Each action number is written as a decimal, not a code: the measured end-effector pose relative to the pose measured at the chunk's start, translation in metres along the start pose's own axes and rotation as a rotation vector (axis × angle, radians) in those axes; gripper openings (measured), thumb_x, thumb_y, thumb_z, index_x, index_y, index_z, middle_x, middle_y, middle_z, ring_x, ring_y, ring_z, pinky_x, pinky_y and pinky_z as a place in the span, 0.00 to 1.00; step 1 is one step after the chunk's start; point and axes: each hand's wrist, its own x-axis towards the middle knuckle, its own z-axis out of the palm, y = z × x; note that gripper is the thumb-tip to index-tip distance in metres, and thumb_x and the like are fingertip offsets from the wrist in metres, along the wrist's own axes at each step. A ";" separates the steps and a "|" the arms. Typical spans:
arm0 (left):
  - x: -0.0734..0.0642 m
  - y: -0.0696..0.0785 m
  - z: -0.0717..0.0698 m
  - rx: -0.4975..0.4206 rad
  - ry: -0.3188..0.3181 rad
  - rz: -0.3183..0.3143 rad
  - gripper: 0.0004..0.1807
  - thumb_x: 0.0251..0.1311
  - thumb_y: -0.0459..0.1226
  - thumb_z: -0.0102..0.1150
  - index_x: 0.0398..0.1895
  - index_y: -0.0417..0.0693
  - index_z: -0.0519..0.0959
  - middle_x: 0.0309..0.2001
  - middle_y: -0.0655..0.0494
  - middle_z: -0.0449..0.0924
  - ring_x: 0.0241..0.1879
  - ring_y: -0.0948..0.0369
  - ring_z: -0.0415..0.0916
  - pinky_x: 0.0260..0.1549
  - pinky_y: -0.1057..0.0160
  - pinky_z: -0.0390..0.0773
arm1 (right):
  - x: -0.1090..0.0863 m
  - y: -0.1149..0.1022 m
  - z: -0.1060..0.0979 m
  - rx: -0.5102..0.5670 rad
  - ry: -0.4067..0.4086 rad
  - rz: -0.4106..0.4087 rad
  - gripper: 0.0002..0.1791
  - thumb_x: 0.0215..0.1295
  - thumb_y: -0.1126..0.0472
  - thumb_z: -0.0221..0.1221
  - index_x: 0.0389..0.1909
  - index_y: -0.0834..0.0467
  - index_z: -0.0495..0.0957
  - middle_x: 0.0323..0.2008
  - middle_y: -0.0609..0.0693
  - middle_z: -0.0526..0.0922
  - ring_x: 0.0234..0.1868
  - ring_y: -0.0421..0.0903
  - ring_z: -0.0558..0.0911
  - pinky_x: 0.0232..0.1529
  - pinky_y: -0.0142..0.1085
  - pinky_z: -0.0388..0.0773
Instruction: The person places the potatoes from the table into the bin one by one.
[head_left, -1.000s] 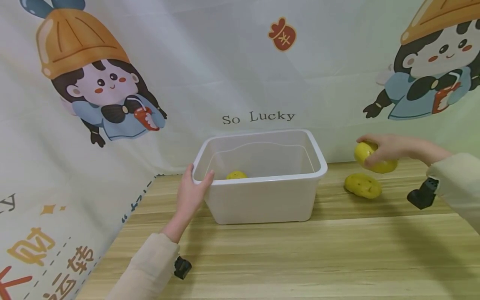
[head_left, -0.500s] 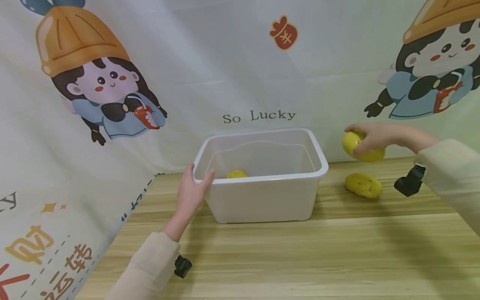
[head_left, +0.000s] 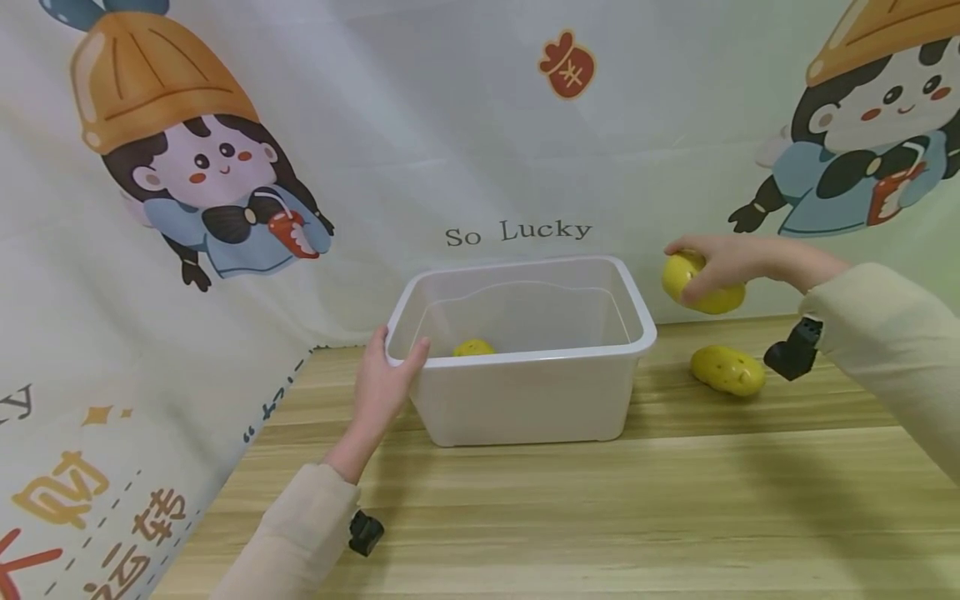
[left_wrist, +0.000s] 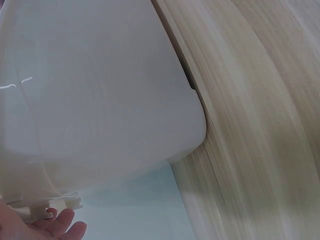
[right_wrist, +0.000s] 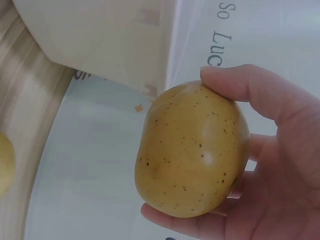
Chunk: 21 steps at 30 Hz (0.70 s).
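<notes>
My right hand (head_left: 731, 262) holds a yellow speckled potato (head_left: 708, 292) in the air, to the right of a white plastic bin (head_left: 525, 400). In the right wrist view, thumb and fingers curl round this potato (right_wrist: 192, 150). At the bin's front left corner my left hand (head_left: 384, 387) grips the rim, thumb on the near side. The left wrist view shows the bin's wall (left_wrist: 100, 100) up close, with some fingertips at the lower left. Inside the bin lies another potato (head_left: 473, 348), mostly hidden by the front wall. A further potato (head_left: 727, 371) rests on the table below my right hand.
The bin stands on a wood-grain table (head_left: 570, 517), close to a pale printed curtain (head_left: 420, 125) that hangs behind and along the left side. Each sleeve carries a small black wrist camera (head_left: 366, 533).
My right hand has carried its potato left and slightly upward, nearer the bin. My left hand stays on the rim, and the potato on the table has not moved.
</notes>
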 end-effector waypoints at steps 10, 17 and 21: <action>0.000 0.000 0.000 -0.005 0.000 -0.007 0.43 0.57 0.54 0.54 0.68 0.38 0.52 0.61 0.39 0.63 0.56 0.46 0.65 0.55 0.48 0.67 | 0.006 -0.017 -0.005 -0.017 -0.025 -0.006 0.43 0.54 0.54 0.60 0.66 0.63 0.50 0.48 0.64 0.68 0.43 0.55 0.70 0.39 0.46 0.71; -0.001 0.001 0.000 -0.002 0.000 -0.003 0.44 0.57 0.54 0.54 0.68 0.38 0.52 0.62 0.38 0.62 0.58 0.46 0.64 0.56 0.48 0.66 | 0.011 -0.028 -0.009 -0.025 -0.046 -0.005 0.44 0.55 0.53 0.59 0.67 0.61 0.49 0.51 0.65 0.66 0.45 0.56 0.68 0.41 0.48 0.69; -0.001 0.001 -0.001 0.006 0.000 -0.002 0.44 0.57 0.54 0.54 0.68 0.38 0.52 0.62 0.38 0.61 0.58 0.46 0.64 0.57 0.47 0.65 | 0.014 -0.035 -0.009 -0.021 -0.046 -0.009 0.43 0.54 0.53 0.60 0.67 0.60 0.50 0.52 0.63 0.66 0.46 0.56 0.68 0.42 0.47 0.69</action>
